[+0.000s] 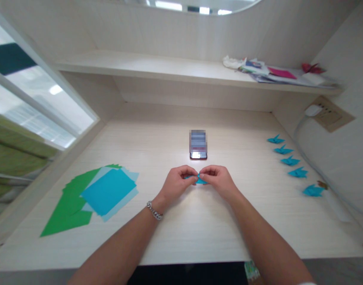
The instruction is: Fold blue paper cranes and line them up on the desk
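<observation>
Between my two hands is a small piece of folded blue paper (201, 181), held just above or on the desk; the fingers cover much of it. My left hand (179, 181) pinches its left side, thumb against fingertips. Its right side is pinched the same way by my right hand (218, 179). A phone (198, 144) lies right beyond the hands with its screen lit. Off to the right, several folded blue paper cranes (290, 160) stand in a row running away from me.
Sheets of blue paper (110, 192) lie over fanned green paper (68, 206) on the left of the desk (181, 233). A shelf (157, 69) at the back holds papers and a pink sheet (281, 73). A cable (310, 162) runs from the wall socket (330, 114) along the right edge.
</observation>
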The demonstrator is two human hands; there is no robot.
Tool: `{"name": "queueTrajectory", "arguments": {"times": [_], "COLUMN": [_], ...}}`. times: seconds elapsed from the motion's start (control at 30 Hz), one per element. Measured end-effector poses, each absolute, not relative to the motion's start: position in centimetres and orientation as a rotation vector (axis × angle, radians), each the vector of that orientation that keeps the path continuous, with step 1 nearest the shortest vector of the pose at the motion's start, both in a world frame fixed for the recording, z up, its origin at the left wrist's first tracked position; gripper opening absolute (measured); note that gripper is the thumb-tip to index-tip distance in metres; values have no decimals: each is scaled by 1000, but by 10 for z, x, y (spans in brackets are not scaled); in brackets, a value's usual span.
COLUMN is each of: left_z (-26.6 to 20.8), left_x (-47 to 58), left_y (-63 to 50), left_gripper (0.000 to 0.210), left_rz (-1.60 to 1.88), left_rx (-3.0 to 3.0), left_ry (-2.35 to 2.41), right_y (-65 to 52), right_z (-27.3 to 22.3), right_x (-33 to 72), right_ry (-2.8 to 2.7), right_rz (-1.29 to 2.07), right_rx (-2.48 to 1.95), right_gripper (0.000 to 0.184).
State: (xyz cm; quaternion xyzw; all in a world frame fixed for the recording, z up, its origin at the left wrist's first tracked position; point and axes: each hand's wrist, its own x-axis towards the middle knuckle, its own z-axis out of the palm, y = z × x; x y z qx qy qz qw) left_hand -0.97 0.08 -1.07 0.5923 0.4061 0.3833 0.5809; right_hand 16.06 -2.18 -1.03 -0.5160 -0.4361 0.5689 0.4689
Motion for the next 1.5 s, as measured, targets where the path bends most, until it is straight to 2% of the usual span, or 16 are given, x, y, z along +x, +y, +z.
{"name": "queueTrajectory", "arguments": {"times": [0.57,0.97,1.17,1.23,1.37,1.43,1.5], "left_z": [-9,-14,-8,-10,-16,-18,-17], "left_x": [-8,-9,-11,-11,-12,-11,-10], "left_y": [0,0,2,4,7,6,4], "left_gripper": [13,21,21,22,23,22,21], "left_rz": [911,953,910,943,1092,1173,1220], "left_rx": [1258,1208,1107,1123,1184,1238,1323], "left_ry": [940,959,967,993,1078,1125,1174], "right_y": [-22,-21,-18,-19,-24,-28,-31], "right_z": [-15,-21,-20,-18,-11,-9,-10], "right_x": [163,161,169,170,166,160,152], "right_ry": [-1302,-1246,-1297,-1322,-1372,-1424,-1457], "right_rz": [1252,1360,1337,1225,661,605,709], "right_rx": [-1279,-1175,-1169,-1224,-1433,-1446,-1408], "right_gripper": [11,26,20,20,19,19,21]}}
